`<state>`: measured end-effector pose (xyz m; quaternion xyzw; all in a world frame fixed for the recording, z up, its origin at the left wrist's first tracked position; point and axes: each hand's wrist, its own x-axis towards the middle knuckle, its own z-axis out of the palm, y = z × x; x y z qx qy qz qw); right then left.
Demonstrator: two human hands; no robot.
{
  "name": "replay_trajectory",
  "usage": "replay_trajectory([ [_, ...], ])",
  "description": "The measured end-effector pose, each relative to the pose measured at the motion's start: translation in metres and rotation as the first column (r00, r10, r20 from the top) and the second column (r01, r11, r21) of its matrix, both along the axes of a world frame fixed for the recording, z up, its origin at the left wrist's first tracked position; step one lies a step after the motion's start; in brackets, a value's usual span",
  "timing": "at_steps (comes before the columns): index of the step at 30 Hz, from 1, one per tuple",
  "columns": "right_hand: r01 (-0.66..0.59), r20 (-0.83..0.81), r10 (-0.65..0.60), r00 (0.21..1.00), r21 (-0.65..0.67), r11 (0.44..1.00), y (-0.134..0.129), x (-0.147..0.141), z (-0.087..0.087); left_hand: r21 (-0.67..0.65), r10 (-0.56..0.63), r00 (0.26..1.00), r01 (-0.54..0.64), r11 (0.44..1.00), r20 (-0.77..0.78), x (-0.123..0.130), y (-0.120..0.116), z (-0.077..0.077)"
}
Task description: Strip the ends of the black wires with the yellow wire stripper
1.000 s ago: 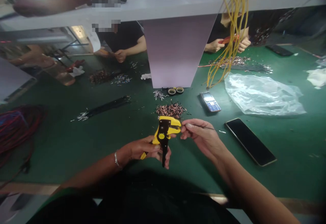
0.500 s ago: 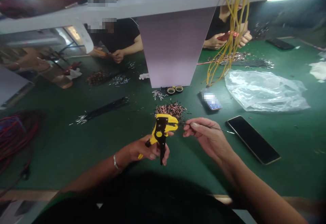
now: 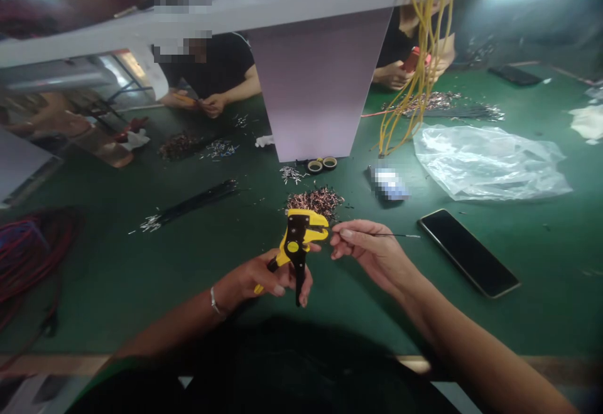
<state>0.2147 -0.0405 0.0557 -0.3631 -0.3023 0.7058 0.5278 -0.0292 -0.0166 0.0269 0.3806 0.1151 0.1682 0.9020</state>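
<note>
From the head camera, here's the picture: the left hand [image 3: 257, 276] is wrapped firmly around the grip of a yellow-and-black wire stripper [image 3: 296, 244], its head pointing up and to the right. Over on the right, the right hand [image 3: 365, 254] is pinching a thin black wire [image 3: 396, 235] between thumb and fingers. That wire runs almost level across the green bench mat [image 3: 141, 276], its short end poking left toward the stripper and its long tail trailing right. The tip sits just beside the yellow head; whether it's actually touching is too fine to call from here. The right hand is the nearer one to that gap, and nothing stands between wire and tool! Just beyond the stripper lies a heap of copper-coloured wire clippings [image 3: 315, 200], with a black smartphone [image 3: 468, 252] off to the right of the wire tail. Farther up are two tape rolls [image 3: 321, 164], a clear plastic bag [image 3: 485, 163] and a hanging bunch of yellow wires [image 3: 419, 68], while a co-worker's hands [image 3: 211, 105] are busy across the bench.
</note>
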Motion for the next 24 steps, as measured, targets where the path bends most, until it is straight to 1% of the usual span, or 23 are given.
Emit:
replay_trajectory([
  [8, 0.040, 0.036, -0.041, 0.999, 0.022, 0.999, 0.000, 0.000, 0.001, -0.017, 0.047, 0.998, -0.048, 0.999, -0.037, 0.001, -0.002, 0.004],
  [12, 0.033, 0.041, -0.033, 0.999, 0.013, 0.999, 0.000, 0.001, 0.000, -0.004, 0.058, 0.997, -0.058, 0.998, -0.047, 0.002, -0.003, 0.008],
  [18, -0.018, 0.051, 0.019, 0.999, -0.010, 1.000, 0.001, 0.001, -0.003, 0.027, 0.053, 0.995, -0.050, 0.998, -0.082, 0.003, -0.004, 0.015],
  [21, -0.034, 0.054, 0.035, 0.998, -0.019, 0.999, 0.002, 0.001, -0.001, 0.028, 0.058, 0.994, -0.056, 0.998, -0.088, 0.002, -0.004, 0.014],
  [24, -0.042, 0.069, 0.044, 0.997, -0.029, 0.999, 0.003, 0.001, -0.001, 0.021, 0.050, 0.995, -0.048, 0.999, -0.081, 0.001, -0.003, 0.008],
])
